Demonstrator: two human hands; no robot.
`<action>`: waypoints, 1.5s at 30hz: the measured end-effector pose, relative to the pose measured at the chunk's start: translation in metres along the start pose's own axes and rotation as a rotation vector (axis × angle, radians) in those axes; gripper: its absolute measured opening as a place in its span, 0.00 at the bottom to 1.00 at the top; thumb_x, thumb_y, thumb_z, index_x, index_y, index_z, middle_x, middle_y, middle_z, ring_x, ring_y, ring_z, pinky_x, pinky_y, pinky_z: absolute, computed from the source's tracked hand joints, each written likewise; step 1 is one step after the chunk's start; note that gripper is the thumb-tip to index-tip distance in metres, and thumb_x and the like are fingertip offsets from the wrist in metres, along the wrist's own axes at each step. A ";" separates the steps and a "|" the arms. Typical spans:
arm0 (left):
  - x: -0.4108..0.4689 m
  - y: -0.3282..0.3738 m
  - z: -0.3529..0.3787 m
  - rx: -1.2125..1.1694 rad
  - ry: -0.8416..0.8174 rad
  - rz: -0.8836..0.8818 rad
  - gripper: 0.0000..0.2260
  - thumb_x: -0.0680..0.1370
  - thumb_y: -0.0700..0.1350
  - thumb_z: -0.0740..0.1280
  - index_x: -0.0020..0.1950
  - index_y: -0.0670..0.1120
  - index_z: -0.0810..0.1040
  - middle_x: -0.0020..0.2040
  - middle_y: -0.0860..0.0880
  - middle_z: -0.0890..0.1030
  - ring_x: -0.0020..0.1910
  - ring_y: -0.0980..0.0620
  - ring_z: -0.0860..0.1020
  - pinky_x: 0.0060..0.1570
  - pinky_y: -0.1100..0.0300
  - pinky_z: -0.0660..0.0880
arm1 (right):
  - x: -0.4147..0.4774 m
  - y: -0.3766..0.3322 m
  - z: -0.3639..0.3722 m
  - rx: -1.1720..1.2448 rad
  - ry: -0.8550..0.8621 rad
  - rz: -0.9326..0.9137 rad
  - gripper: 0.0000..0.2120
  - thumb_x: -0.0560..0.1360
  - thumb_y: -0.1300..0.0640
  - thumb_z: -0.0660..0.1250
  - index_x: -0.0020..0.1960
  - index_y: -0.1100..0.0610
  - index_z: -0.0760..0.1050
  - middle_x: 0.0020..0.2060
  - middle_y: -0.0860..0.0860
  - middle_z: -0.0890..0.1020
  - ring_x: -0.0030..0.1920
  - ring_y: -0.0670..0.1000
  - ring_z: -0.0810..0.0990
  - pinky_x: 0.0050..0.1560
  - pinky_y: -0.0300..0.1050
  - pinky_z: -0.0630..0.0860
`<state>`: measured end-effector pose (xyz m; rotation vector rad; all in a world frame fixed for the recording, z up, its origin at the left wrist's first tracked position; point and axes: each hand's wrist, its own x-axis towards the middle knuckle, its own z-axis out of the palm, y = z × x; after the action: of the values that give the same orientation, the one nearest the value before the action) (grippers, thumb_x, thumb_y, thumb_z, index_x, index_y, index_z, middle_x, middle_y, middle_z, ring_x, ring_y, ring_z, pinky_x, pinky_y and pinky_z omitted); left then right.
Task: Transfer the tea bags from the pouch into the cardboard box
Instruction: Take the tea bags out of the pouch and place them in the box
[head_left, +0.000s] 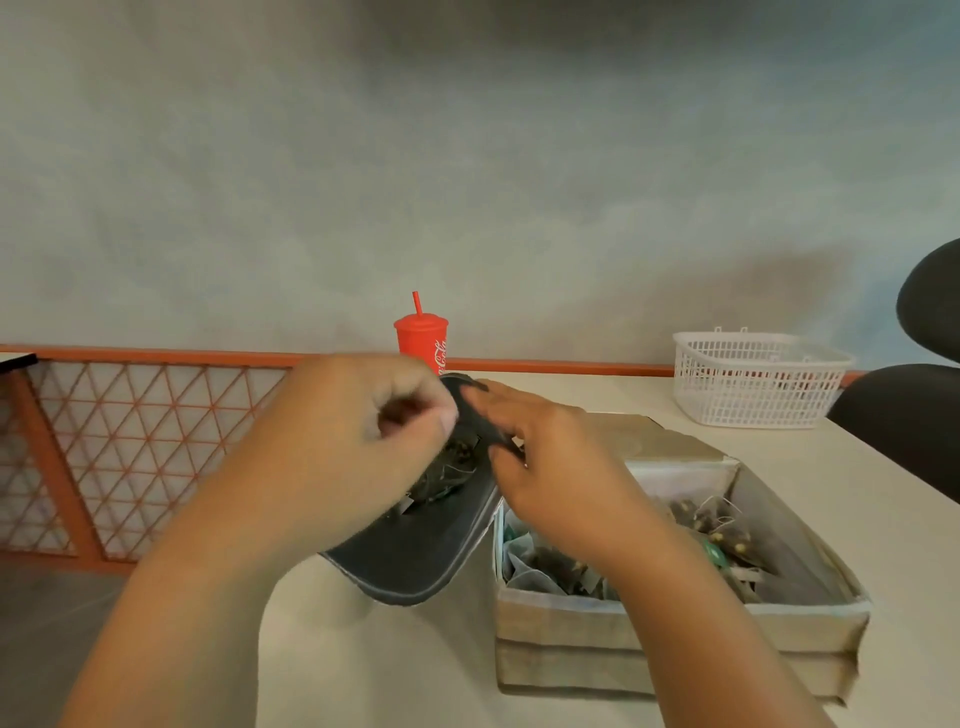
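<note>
Both hands are at the mouth of the dark grey soft pouch (415, 551), which is lifted off the beige surface (363, 665) and tilted, its base toward the person. The left hand (358, 441) is curled, thumb and fingers pinched on the pouch's near rim. The right hand (550, 467) has its fingers pressed around the far rim, holding the opening apart. Image blurred here; exact finger contact unclear.

Inside the opening: a cluster of dark mesh tea bags (447, 467) with pale tags.

Open brown cardboard box (675, 623) stands on the surface just right of the pouch, partly under the right forearm. It already holds a loose pile of tea bags.

Behind the hands: red plastic lidded cup with straw (422, 343). Far right: white plastic lattice basket (753, 379). Left: orange lattice partition (130, 441).
</note>
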<state>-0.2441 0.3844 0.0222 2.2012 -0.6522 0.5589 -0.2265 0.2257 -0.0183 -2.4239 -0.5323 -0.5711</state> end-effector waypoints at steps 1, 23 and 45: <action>-0.003 0.000 0.002 0.056 -0.137 -0.042 0.07 0.74 0.45 0.66 0.39 0.56 0.81 0.37 0.58 0.81 0.39 0.61 0.78 0.37 0.70 0.74 | 0.000 0.000 0.001 0.012 -0.004 -0.004 0.25 0.76 0.64 0.60 0.70 0.49 0.66 0.69 0.44 0.68 0.68 0.46 0.68 0.64 0.33 0.61; 0.038 -0.077 0.060 0.747 -0.723 -0.481 0.13 0.81 0.43 0.54 0.62 0.43 0.73 0.56 0.44 0.76 0.52 0.48 0.75 0.54 0.58 0.69 | 0.001 -0.003 0.018 -0.001 -0.075 -0.068 0.26 0.76 0.65 0.60 0.72 0.53 0.62 0.72 0.45 0.63 0.71 0.45 0.62 0.65 0.29 0.53; 0.008 -0.018 -0.011 -0.042 -0.066 -0.175 0.16 0.68 0.40 0.74 0.36 0.64 0.80 0.34 0.63 0.81 0.35 0.60 0.80 0.30 0.68 0.73 | -0.001 -0.001 0.027 0.162 -0.343 0.124 0.14 0.77 0.57 0.62 0.61 0.50 0.73 0.57 0.47 0.78 0.55 0.48 0.76 0.57 0.44 0.75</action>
<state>-0.2288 0.4010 0.0232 2.2182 -0.4936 0.3805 -0.2207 0.2425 -0.0385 -2.3878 -0.5392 -0.0552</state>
